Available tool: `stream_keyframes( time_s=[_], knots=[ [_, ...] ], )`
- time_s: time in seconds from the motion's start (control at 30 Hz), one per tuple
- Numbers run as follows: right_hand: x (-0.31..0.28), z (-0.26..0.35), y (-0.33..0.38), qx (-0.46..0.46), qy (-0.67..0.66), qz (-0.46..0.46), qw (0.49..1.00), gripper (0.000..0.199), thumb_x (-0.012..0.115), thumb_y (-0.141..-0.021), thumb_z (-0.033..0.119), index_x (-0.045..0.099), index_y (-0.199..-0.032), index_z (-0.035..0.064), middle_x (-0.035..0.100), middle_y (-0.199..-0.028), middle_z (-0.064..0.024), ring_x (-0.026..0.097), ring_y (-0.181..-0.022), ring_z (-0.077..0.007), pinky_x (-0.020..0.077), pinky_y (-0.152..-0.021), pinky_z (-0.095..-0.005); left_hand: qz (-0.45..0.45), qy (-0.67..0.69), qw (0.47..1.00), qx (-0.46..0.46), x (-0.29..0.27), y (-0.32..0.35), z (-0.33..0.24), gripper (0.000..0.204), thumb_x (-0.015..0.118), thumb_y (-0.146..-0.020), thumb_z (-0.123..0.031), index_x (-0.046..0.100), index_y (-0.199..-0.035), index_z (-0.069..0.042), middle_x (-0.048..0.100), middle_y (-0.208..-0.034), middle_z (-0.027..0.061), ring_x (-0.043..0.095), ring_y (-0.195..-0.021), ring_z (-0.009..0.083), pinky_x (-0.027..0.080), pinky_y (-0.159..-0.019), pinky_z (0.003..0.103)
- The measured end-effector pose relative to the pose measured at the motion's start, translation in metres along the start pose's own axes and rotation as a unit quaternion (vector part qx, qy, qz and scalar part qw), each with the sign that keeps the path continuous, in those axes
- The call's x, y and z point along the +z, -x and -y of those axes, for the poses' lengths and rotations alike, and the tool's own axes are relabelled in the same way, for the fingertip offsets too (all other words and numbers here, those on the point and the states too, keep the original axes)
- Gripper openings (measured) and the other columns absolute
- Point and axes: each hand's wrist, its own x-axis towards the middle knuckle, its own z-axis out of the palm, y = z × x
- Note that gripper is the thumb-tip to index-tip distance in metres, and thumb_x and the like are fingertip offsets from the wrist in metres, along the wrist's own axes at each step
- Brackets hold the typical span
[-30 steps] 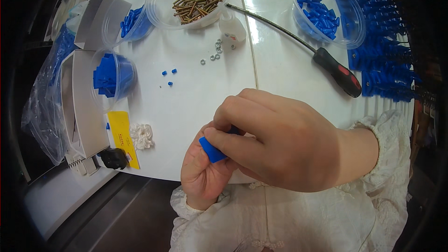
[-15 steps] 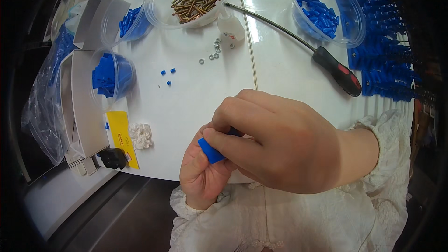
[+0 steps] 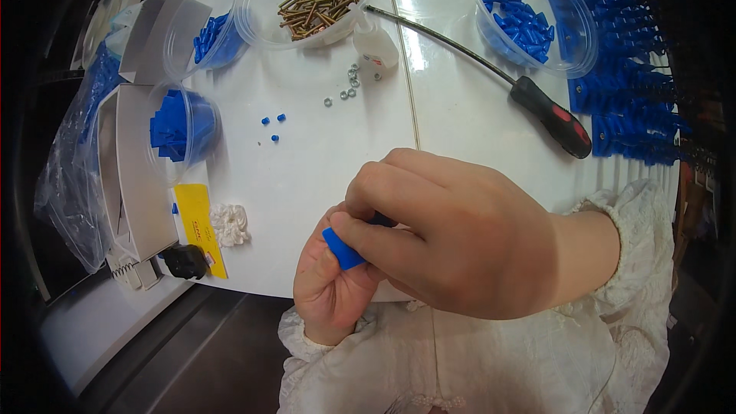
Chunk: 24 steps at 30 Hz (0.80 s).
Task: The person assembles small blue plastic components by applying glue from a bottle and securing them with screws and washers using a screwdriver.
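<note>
At the table's near edge, a small flat blue plastic piece is held between my two hands. My left hand is closed on it, with the thumb along its lower side. My right hand reaches across from the right, its thumb and fingers pinched at the same piece. The right hand covers much of the piece and most of the left fingers. A dark bit shows between the right fingers, too hidden to name. Beyond the hands lie several small blue caps and several metal nuts.
Screws fill a clear tub; blue pointed parts fill another tub at the far right. A screwdriver lies before stacked blue parts. On the left are a tub of blue pieces, crumpled white tissue and a yellow card.
Both hands keep the same grip on the blue piece. The whole view has shifted very slightly; nothing else has visibly moved.
</note>
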Motion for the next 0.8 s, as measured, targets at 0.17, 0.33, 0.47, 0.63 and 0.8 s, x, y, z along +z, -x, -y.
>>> stream_keyframes(
  time_s=[0.17, 0.33, 0.47, 0.63, 0.8],
  knots=[
    [-0.0026, 0.0014, -0.0015, 0.0, 0.011, 0.005, 1.0, 0.015, 0.066, -0.07, 0.007, 0.063, -0.084, 0.0, 0.051, -0.08, -0.0058, 0.054, -0.068, -0.019, 0.0453, -0.053, -0.0275, -0.007, 0.014, 1.0, 0.007, -0.0004, -0.0005, 0.0008, 0.064, 0.058, -0.092, -0.014, 0.021, -0.139, 0.01, 0.035, -0.141, 0.0233, 0.04, -0.129, 0.0387, 0.038, -0.105, 0.052],
    [-0.0013, -0.0002, 0.0, -0.003, 0.015, 0.004, 1.0, 0.016, 0.066, -0.07, 0.008, 0.063, -0.084, 0.0011, 0.05, -0.081, -0.0051, 0.054, -0.07, -0.0184, 0.0454, -0.053, -0.0272, 0.009, 0.005, 1.0, -0.002, -0.0003, -0.0003, -0.001, 0.064, 0.058, -0.092, -0.014, 0.021, -0.139, 0.01, 0.034, -0.141, 0.0243, 0.04, -0.129, 0.0395, 0.037, -0.106, 0.052],
    [-0.002, 0.0004, 0.0003, -0.002, 0.019, 0.012, 1.0, 0.017, 0.065, -0.069, 0.009, 0.063, -0.084, 0.001, 0.05, -0.081, -0.0052, 0.053, -0.07, -0.0184, 0.0456, -0.054, -0.0271, -0.002, -0.009, 1.0, -0.005, -0.0012, 0.0008, -0.0014, 0.065, 0.058, -0.092, -0.014, 0.021, -0.139, 0.009, 0.032, -0.142, 0.0249, 0.04, -0.128, 0.0401, 0.038, -0.105, 0.052],
    [-0.0014, -0.0003, 0.0006, -0.01, 0.019, 0.011, 1.0, 0.016, 0.065, -0.071, 0.009, 0.063, -0.084, 0.0013, 0.05, -0.081, -0.0054, 0.053, -0.07, -0.019, 0.0459, -0.055, -0.0273, 0.008, 0.018, 1.0, 0.005, -0.0067, 0.0006, -0.0001, 0.063, 0.058, -0.092, -0.014, 0.022, -0.139, 0.009, 0.033, -0.142, 0.0247, 0.04, -0.129, 0.0406, 0.038, -0.105, 0.052],
    [-0.0036, 0.0028, 0.0, -0.006, 0.017, 0.003, 1.0, 0.016, 0.065, -0.071, 0.009, 0.063, -0.085, 0.0013, 0.05, -0.081, -0.0056, 0.054, -0.07, -0.0191, 0.0461, -0.055, -0.0274, 0.005, 0.009, 1.0, -0.002, -0.0034, 0.0013, -0.0005, 0.062, 0.058, -0.092, -0.014, 0.023, -0.138, 0.009, 0.034, -0.141, 0.0239, 0.04, -0.129, 0.0401, 0.038, -0.105, 0.052]
  ],
)
